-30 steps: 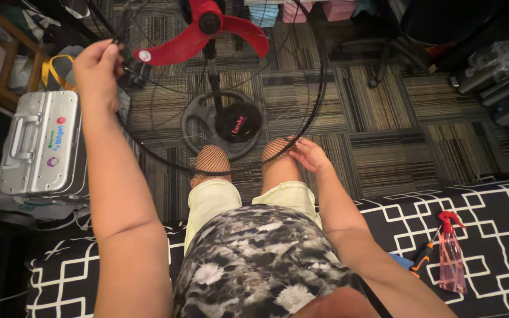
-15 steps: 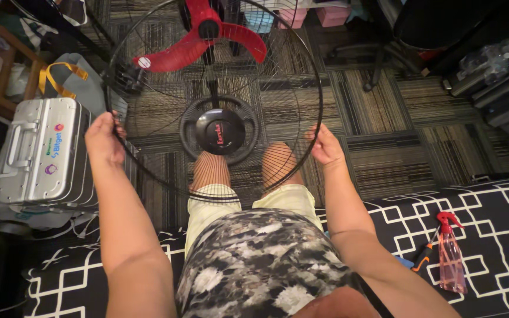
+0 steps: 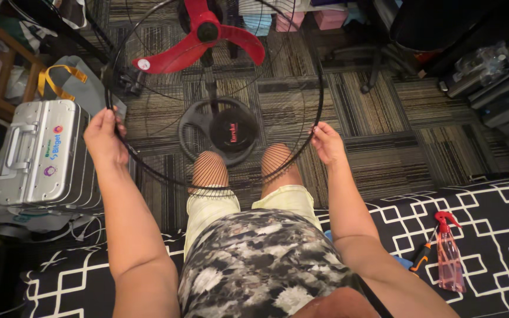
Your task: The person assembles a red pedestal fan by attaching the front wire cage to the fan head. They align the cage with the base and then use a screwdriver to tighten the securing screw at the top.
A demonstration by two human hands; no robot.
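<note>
I sit on a bed and hold a round black wire fan guard point(image 3: 301, 76) in front of my knees. My left hand point(image 3: 105, 139) grips the guard's rim on its left side. My right hand point(image 3: 327, 142) grips the rim on its right side. Behind the guard stands a pedestal fan with red blades point(image 3: 198, 40) on a black pole, over a round black base point(image 3: 201, 118). The guard's dark centre disc point(image 3: 234, 131) hangs just above my knees.
A silver hard case point(image 3: 42, 153) stands at the left beside a grey bag with yellow handles point(image 3: 60, 76). A pink spray bottle point(image 3: 448, 256) and an orange-handled screwdriver point(image 3: 421, 257) lie on the black-and-white bedcover point(image 3: 502, 224). An office chair base point(image 3: 378, 65) sits on the striped carpet.
My left hand came down from high up on the rim to its left side. My right hand rose from my knee to grip the right side. The guard tilted to face me.
</note>
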